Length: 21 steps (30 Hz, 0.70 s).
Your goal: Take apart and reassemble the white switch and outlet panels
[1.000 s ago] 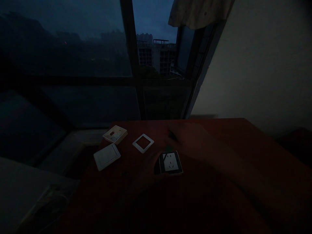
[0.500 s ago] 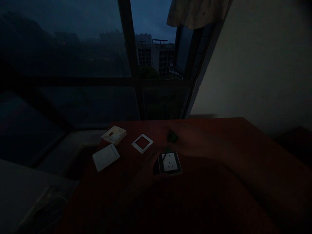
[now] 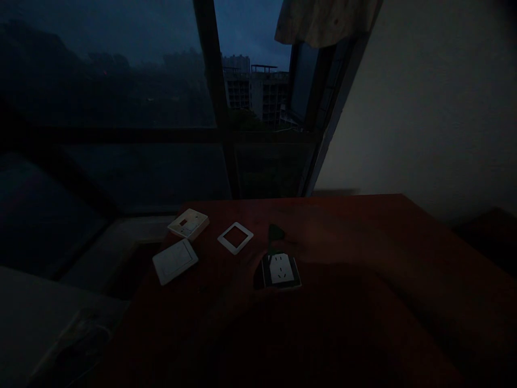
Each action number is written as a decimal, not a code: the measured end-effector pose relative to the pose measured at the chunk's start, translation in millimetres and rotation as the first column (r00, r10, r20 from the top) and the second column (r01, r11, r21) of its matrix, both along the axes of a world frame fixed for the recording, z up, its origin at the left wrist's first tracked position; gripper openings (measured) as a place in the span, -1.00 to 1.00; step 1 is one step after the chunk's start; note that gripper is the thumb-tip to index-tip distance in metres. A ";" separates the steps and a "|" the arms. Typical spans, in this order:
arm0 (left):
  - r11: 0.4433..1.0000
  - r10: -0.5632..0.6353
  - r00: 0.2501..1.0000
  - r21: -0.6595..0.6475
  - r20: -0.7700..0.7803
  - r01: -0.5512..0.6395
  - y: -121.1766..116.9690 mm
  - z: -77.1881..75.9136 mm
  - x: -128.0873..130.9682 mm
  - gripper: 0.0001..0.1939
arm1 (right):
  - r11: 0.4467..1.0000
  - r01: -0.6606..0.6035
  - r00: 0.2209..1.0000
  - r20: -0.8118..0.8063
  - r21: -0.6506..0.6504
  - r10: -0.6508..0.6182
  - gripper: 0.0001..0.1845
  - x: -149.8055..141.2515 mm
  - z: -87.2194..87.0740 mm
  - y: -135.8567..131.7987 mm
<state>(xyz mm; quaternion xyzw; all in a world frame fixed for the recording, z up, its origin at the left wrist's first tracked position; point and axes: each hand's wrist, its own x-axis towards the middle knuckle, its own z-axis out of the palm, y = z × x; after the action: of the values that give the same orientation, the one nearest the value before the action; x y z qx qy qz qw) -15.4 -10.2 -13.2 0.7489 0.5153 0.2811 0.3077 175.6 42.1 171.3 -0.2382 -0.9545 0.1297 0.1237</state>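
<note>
The light is very dim, so both hands are faint. My left hand [image 3: 244, 283] is closed around the left side of a wall socket [image 3: 281, 268], which has a white slotted centre and a dark surround. Above the socket, my right hand [image 3: 301, 231] grips a green-handled screwdriver [image 3: 276, 233]. Its dark shaft points down at the socket's upper left corner; whether the tip sits in a screw is too dark to see. A white square frame [image 3: 225, 237] lies flat to the left of the hands.
At the table's [image 3: 363, 215] far left, a white open-backed box [image 3: 196, 229] lies beside a white switch panel [image 3: 175, 262]. Behind the table stands a dark-framed window [image 3: 224, 134]. A pale wall [image 3: 412, 108] rises on the right.
My right hand and the green handle have shifted slightly left, and the handle has turned over the socket's upper left corner. My left hand and the socket have hardly moved.
</note>
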 end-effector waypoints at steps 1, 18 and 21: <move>1.000 0.002 1.000 -0.003 0.000 -0.002 -0.1 -0.6 -0.2 -0.19 | 1.000 0.015 1.000 0.001 -0.001 -0.015 -0.64 -0.3 0.4 -0.5; 1.000 -0.021 1.000 -0.017 0.018 0.022 -0.2 9.3 3.4 -0.21 | 0.989 0.128 0.990 0.042 0.069 -0.131 -0.70 -10.2 0.2 -8.0; 1.000 -0.020 1.000 -0.013 0.016 0.020 -0.5 7.8 3.1 -0.18 | 0.928 0.313 0.923 0.163 0.203 -0.347 -0.71 -14.8 -1.8 -7.2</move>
<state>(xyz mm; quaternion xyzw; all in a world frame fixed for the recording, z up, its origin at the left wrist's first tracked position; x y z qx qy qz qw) -12.4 -10.7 -5.4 0.7497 0.5071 0.2805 0.3197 160.8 34.9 169.6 -0.3961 -0.9156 -0.0008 0.0693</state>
